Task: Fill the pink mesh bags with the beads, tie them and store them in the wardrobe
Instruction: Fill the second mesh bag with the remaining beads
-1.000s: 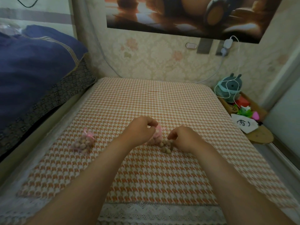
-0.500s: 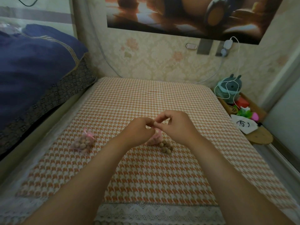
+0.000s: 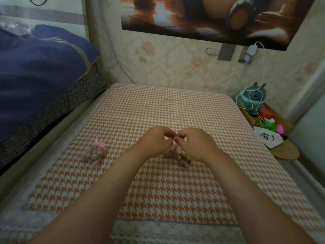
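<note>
The left hand (image 3: 154,140) and right hand (image 3: 197,143) meet just above the checked cloth (image 3: 158,106), fingers (image 3: 169,132) curled, each thumb and forefinger pinching a bit of pink at the top of the pink mesh bag (image 3: 173,150). The bag's body sits mostly hidden beneath them. Whether they pinch rim or ribbon is too small to tell. Loose beads (image 3: 183,159) lie heaped just beside the bag. Best to hold the mouth upright and wide, feed beads in a few at a time, then draw it tight. A tied bag (image 3: 94,153) lies well to the left
</note>
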Demonstrator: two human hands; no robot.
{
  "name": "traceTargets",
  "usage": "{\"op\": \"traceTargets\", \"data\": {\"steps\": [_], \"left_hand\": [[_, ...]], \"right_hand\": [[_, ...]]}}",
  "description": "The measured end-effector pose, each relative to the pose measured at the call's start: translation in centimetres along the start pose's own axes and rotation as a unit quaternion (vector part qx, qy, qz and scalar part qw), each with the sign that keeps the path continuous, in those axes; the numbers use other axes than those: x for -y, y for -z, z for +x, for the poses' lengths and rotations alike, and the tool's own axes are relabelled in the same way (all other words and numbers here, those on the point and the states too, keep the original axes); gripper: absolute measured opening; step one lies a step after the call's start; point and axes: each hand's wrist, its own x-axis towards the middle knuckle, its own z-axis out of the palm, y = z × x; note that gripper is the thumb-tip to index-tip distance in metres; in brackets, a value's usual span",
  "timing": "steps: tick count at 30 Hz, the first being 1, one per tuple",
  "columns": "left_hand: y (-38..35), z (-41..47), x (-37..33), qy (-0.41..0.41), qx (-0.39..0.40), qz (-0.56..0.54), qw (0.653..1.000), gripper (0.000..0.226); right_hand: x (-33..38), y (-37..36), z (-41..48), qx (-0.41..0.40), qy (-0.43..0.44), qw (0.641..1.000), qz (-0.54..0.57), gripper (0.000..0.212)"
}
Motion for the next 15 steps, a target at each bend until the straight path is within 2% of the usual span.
{"op": "traceTargets", "data": {"steps": [7,11,15], "left_hand": [[-0.6,0.3,-0.9,-0.013,-0.046,-0.003,0.999,0.031],[-0.9,-0.3,-0.8,-0.042,-0.104,0.012,0.994,0.015],[-1.3,-1.3,-1.1,-0.062,-0.044,0.032,0.997,0.008]], "right_hand": [[-0.5,0.9,0.1,-0.026,-0.062,0.998,0.018,0.023],[-1.1,0.7,0.0,-0.007,-0.081,0.996,0.024,0.022],[-1.5,0.7,0.1,-0.005,-0.083,0.995,0.045,0.027]]}}
